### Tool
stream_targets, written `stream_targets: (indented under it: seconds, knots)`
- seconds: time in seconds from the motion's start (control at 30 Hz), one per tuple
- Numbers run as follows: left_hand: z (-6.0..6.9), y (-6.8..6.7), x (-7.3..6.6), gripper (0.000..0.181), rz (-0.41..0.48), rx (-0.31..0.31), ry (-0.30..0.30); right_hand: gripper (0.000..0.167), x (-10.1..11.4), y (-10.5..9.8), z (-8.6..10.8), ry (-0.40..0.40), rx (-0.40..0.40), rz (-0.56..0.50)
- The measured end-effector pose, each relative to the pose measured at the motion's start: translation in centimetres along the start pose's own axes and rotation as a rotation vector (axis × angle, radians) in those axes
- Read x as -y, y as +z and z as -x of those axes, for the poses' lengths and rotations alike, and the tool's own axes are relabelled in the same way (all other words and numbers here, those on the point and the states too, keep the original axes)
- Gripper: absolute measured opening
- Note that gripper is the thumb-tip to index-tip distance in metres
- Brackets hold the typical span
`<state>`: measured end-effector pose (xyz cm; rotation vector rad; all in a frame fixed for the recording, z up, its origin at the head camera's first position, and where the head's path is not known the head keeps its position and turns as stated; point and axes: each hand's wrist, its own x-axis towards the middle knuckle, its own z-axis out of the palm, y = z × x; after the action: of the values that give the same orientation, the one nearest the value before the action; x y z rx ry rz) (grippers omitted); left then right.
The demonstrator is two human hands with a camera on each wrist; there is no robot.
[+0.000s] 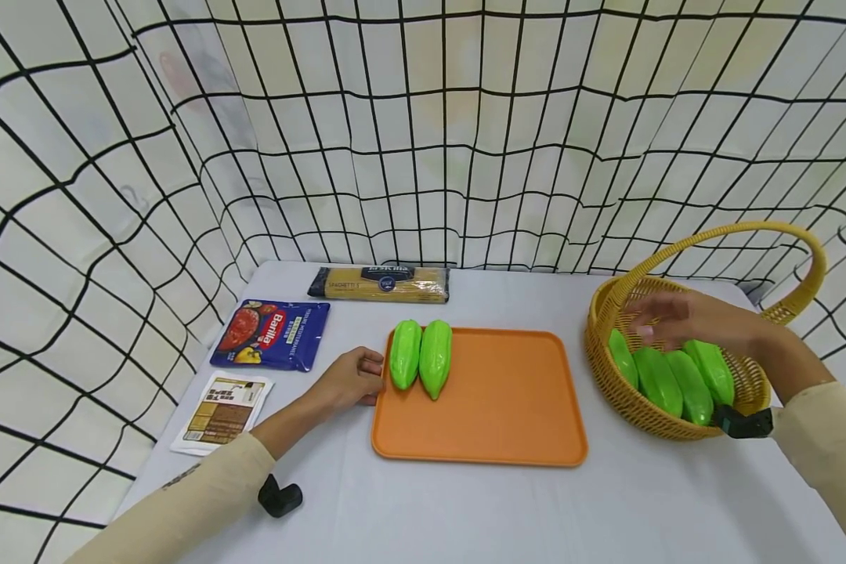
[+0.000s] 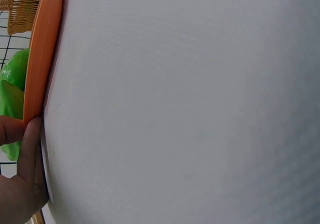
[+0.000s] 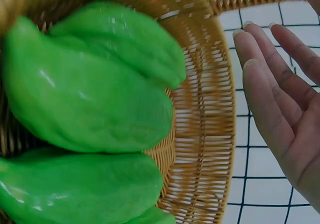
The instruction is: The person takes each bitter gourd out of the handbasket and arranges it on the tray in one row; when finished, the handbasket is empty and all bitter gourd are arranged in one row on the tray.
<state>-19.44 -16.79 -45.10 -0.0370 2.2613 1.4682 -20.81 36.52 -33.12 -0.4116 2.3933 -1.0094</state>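
An orange tray [image 1: 493, 399] lies mid-table with two green fruits [image 1: 435, 359] side by side at its left end. The left hand [image 1: 352, 378] is at the tray's left edge; in the left wrist view its thumb and fingers [image 2: 30, 149] pinch the tray's rim [image 2: 42, 49]. At the right stands a wicker basket [image 1: 606, 376] with several green fruits [image 1: 657, 381] in it. Above the basket, under its handle, the right hand [image 1: 666, 316] hovers with nothing in it. The right wrist view shows that hand [image 3: 285, 94] with fingers extended, apart from the fruits [image 3: 90, 99].
Left of the tray lie a blue Barilla pouch [image 1: 271, 335] and a white and brown packet [image 1: 223, 411]. A spaghetti pack [image 1: 384, 284] lies behind the tray. Black netting [image 1: 430, 149] over white cloth borders the table at the back and sides. The basket's handle [image 1: 719, 231] arches high.
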Motion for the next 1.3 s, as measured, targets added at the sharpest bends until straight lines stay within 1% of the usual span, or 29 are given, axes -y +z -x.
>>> stream_targets:
  seconds: [0.23,0.33,0.43,0.5,0.6,0.67,0.8,0.97,1.13,1.3]
  knots:
    - [0.1,-0.1,-0.2,0.05,-0.009,-0.009,-0.006,0.061,-0.8,-0.9,-2.4,0.086,0.018,0.007]
    - [0.0,0.0,-0.2,0.051,-0.012,-0.015,-0.012,0.061,-1.2,-1.1,-3.3,0.094,0.042,0.013]
    - [-0.1,0.2,-0.1,0.051,-0.011,-0.02,-0.017,0.058,-1.7,-1.1,-4.1,0.097,0.063,-0.008]
    - [-0.1,0.2,0.0,0.051,-0.013,-0.021,-0.016,0.059,-1.9,-1.1,-4.4,0.105,0.058,-0.02]
    - [-0.1,0.2,0.0,0.051,-0.015,-0.027,-0.013,0.066,-2.3,-1.1,-4.7,0.119,0.058,-0.003]
    - [0.0,0.2,-0.1,0.051,-0.016,-0.029,-0.011,0.072,-2.6,-1.0,-5.0,0.127,0.066,0.017]
    - [0.0,0.1,-0.2,0.051,-0.014,-0.028,-0.014,0.075,-3.3,-1.0,-5.4,0.127,0.098,0.048]
    - [0.0,0.0,-0.3,0.052,-0.01,-0.021,-0.015,0.075,-3.7,-0.7,-5.8,0.138,0.131,0.073]
    - [0.1,0.1,-0.3,0.052,0.001,-0.014,-0.006,0.073,-3.9,-0.3,-6.2,0.156,0.162,0.128]
    - [0.0,0.1,-0.3,0.052,0.002,-0.016,-0.007,0.064,-3.9,0.0,-6.3,0.126,0.208,0.153]
